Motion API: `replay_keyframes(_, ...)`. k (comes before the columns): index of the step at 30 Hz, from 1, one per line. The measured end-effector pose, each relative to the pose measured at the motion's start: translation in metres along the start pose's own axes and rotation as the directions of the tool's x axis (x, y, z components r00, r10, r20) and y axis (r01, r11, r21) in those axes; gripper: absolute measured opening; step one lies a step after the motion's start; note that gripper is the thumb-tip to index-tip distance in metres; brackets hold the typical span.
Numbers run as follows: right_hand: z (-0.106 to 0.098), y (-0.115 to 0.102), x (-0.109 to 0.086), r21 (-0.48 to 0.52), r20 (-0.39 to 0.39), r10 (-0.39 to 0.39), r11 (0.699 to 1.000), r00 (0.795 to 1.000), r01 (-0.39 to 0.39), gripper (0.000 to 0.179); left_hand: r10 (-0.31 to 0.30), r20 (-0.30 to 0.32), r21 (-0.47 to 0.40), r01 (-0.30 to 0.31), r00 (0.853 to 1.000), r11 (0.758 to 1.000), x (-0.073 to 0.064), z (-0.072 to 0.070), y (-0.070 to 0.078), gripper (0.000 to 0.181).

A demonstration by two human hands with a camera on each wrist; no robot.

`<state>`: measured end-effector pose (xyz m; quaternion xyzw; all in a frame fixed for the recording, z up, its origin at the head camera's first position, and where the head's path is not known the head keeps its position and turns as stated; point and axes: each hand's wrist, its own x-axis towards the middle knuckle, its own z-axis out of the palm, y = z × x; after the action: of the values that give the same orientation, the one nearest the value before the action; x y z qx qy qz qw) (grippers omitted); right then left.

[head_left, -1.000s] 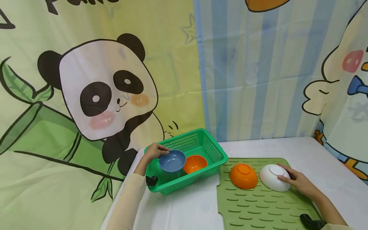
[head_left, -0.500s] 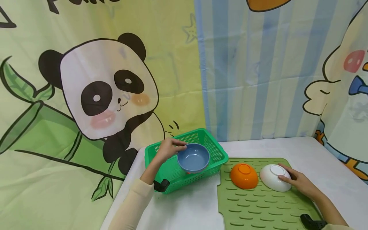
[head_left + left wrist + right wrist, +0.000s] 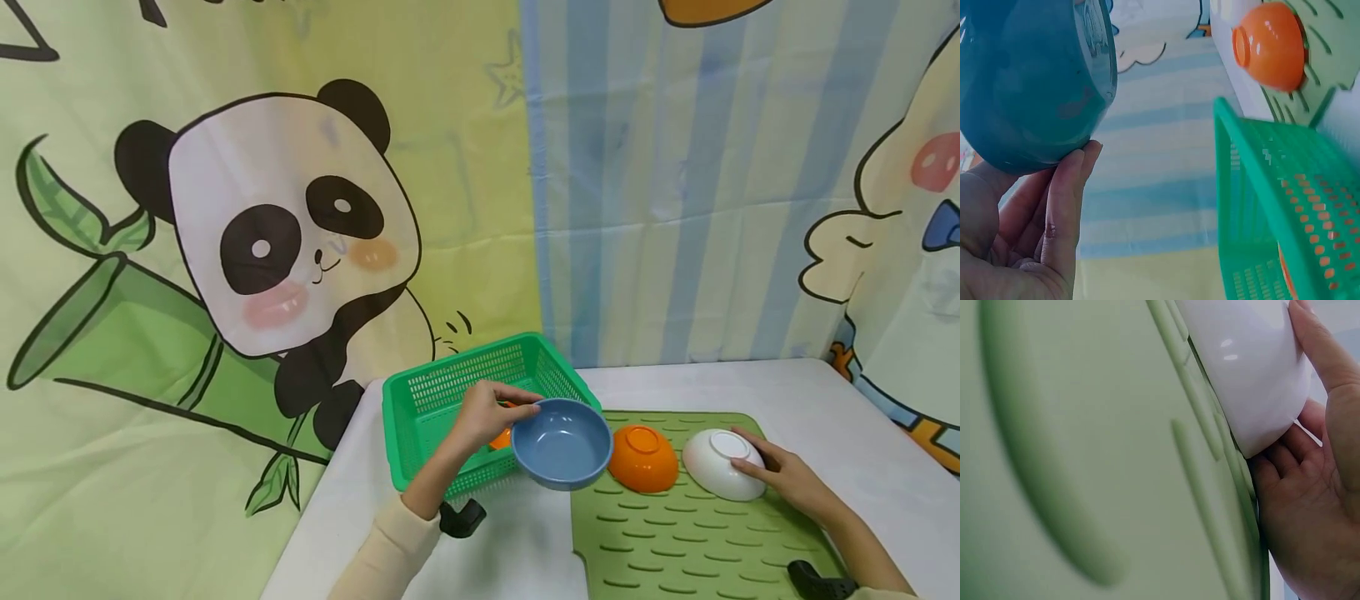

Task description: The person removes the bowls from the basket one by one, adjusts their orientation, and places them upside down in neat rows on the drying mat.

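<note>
My left hand (image 3: 486, 414) pinches the rim of a blue bowl (image 3: 562, 447) between thumb and fingers. The bowl faces up, raised over the right front corner of a green basket (image 3: 392, 433), and overlaps the mat's left edge in the head view. Seen from the left wrist, its glossy outer side (image 3: 1029, 87) fills the upper left. My right hand (image 3: 795, 483) holds a white bowl (image 3: 716, 471), which lies upside down on a green ridged mat (image 3: 660, 546). Beside it sits an upturned orange bowl (image 3: 645, 462). Another orange bowl (image 3: 500, 438), mostly hidden, is inside the basket.
A white table (image 3: 517, 550) carries the basket at the left and the mat at the right. Behind it hangs a printed curtain (image 3: 480, 208) with a panda and stripes. Dark wrist mounts (image 3: 462, 518) sit on both wrists.
My left hand has carried the blue bowl from over the basket's left part rightward to the mat's edge. The right hand stays on the white bowl.
</note>
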<state>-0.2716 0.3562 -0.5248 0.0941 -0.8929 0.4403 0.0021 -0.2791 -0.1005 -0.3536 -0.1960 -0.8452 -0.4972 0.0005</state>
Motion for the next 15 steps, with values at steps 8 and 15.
replay_keyframes(8,0.001,-0.004,-0.004,-0.008,0.007,0.052,0.999,0.999,-0.052,0.073,0.015,0.030,-0.015,-0.014,0.999,1.000,-0.009,0.018,0.007,0.012)
replay_keyframes(15,-0.001,-0.006,-0.002,0.026,0.028,0.101,0.994,0.994,-0.102,0.077,0.039,0.038,-0.024,-0.039,0.999,0.999,-0.011,0.023,0.012,0.012)
